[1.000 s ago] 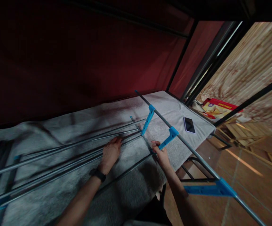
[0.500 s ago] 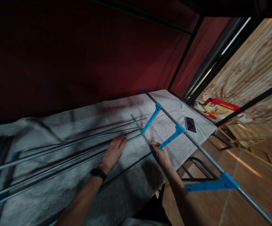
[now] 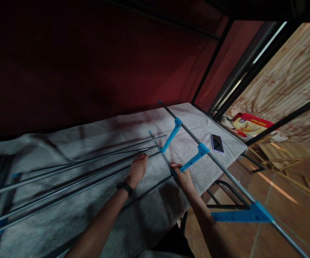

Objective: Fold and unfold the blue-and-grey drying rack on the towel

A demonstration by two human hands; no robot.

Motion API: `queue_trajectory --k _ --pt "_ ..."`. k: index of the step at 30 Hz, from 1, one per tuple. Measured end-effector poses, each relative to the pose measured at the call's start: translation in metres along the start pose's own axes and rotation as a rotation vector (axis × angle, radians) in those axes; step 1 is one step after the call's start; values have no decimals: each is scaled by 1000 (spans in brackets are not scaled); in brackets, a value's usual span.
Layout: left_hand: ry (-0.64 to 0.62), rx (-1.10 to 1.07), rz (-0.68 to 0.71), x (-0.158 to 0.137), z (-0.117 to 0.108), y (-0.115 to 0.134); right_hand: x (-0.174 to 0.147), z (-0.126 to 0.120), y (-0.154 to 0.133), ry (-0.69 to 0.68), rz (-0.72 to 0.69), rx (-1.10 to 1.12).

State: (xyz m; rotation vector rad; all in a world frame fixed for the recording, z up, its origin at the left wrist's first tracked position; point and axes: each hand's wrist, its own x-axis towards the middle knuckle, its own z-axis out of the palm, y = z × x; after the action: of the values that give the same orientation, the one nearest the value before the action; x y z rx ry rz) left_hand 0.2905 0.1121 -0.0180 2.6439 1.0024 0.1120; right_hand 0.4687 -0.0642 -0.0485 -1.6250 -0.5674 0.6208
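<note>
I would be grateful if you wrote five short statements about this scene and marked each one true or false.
1. The right hand is at one end of a blue bracket. True.
2. The dark wristband is on the right wrist. False: it is on the left wrist.
3. A phone lies flat on the gray cloth. True.
4. The left hand is touching the phone. False: it is over by the metal tubes, well away from the phone.
5. The red-and-yellow box is beyond the edge of the cloth, on the picture's right. True.
</note>
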Motion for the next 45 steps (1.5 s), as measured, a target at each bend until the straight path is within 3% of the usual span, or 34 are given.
queue_trajectory --k 11,31,45 --pt "17 -112 -26 -7 0 -2 -11 4 -8 2 -24 -40" --pt "-34 -74 26 -4 6 -8 -19 14 -9 -22 31 -75" --pt "47 -96 44 -5 12 -11 -20 17 -12 -34 78 -3"
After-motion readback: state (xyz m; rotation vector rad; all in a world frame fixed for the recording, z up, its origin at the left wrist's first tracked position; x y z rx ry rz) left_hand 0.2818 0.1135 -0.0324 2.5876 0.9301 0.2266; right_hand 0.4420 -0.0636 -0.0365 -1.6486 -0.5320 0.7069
